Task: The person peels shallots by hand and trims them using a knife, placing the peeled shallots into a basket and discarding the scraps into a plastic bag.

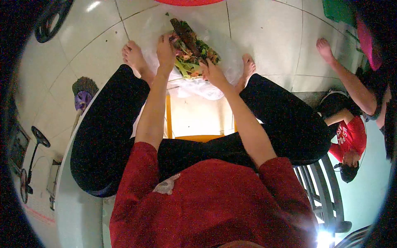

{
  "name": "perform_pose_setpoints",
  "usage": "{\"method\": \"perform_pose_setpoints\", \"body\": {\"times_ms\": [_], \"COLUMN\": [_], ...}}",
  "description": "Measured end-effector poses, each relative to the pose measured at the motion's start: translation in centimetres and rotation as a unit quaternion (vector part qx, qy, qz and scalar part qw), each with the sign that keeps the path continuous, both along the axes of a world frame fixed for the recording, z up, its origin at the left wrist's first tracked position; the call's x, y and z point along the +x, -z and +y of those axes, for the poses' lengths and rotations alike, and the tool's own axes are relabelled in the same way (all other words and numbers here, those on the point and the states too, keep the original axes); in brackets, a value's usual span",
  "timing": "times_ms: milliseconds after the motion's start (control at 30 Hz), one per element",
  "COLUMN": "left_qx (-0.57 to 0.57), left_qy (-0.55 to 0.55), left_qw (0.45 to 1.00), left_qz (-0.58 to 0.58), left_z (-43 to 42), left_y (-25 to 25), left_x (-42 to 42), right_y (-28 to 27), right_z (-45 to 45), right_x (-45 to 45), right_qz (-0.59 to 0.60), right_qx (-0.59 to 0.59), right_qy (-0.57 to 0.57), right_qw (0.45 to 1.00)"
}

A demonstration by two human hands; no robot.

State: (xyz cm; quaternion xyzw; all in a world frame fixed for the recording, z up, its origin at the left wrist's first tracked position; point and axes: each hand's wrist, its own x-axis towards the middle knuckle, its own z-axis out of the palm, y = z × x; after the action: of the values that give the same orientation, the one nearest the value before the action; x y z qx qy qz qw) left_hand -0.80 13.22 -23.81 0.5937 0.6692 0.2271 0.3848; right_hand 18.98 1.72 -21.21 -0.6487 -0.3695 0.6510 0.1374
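Observation:
A heap of mixed food or plant scraps [190, 68], green, orange and brown, lies on a clear plastic bag [211, 91] on the floor between my feet. Across the heap runs a long dark brown piece [186, 35]. My left hand [166, 49] is at the heap's left edge, its fingers bent against the scraps near the upper end of the dark piece. At the lower right edge is my right hand [213, 73], fingers curled at the scraps by the piece's lower end. What either hand pinches is too small to make out.
A red rim [190, 2] shows at the top edge. A brush head [84, 87] with a purple part lies left of my leg. Another person's bare leg [351, 78] reaches in at right, near a person in a red shirt [353, 136]. Dark chair slats [318, 182] stand lower right.

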Motion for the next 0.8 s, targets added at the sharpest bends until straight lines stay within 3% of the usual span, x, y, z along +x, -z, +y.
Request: {"method": "perform_pose_setpoints", "body": {"times_ms": [33,67,100,133,267,333,400,433,467,533,633,667,733,800], "left_qx": [-0.001,0.034,0.069,0.069,0.103,0.13,-0.037,-0.031,-0.042,-0.037,0.026,0.027,0.038,0.055], "left_qy": [-0.001,0.028,0.055,0.054,0.084,0.083,0.003,0.003,-0.042,-0.086,-0.077,-0.043,-0.006,0.129], "left_qw": [1.0,0.996,0.983,0.983,0.976,0.967,0.999,0.999,0.995,0.98,0.99,0.986,0.978,0.958], "left_qz": [0.0,0.081,0.16,0.16,0.175,0.204,0.014,0.014,-0.078,-0.176,-0.114,-0.159,-0.203,-0.252], "left_z": [0.0,0.2,0.4,0.6,0.0,-1.3,-2.6,-3.2,-3.9,-3.8,-3.5,-3.1,-1.4,-0.5], "left_y": [0.1,0.1,0.2,0.1,2.3,2.7,3.6,4.4,6.9,6.2,-4.1,-7.3,-11.1,-14.0], "left_x": [0.1,0.4,0.7,1.0,1.3,1.3,1.3,1.2,1.3,1.4,2.3,2.2,2.3,1.3], "right_y": [-1.2,-1.1,-0.9,-0.7,0.4,-0.5,0.0,0.3,0.6,0.9,-5.7,-7.6,-10.4,-14.4], "right_z": [0.7,0.7,0.9,1.1,1.4,1.7,1.6,1.8,2.3,3.6,8.5,9.8,12.9,14.5], "right_x": [0.8,1.2,1.6,1.8,1.4,0.4,-0.2,-0.3,0.1,0.9,0.1,0.0,1.2,2.5], "right_qz": [-0.064,-0.065,-0.13,-0.194,-0.212,-0.314,-0.286,-0.257,-0.258,-0.218,-0.174,-0.175,-0.043,0.003], "right_qx": [0.013,0.013,0.093,0.173,0.203,0.3,0.312,0.32,0.327,0.281,0.319,0.326,0.347,0.323], "right_qy": [-0.042,-0.043,-0.066,-0.088,-0.032,-0.033,-0.027,-0.021,-0.02,-0.181,-0.13,-0.13,-0.177,-0.219], "right_qw": [0.997,0.997,0.985,0.962,0.955,0.9,0.905,0.912,0.909,0.917,0.923,0.92,0.92,0.921]}}
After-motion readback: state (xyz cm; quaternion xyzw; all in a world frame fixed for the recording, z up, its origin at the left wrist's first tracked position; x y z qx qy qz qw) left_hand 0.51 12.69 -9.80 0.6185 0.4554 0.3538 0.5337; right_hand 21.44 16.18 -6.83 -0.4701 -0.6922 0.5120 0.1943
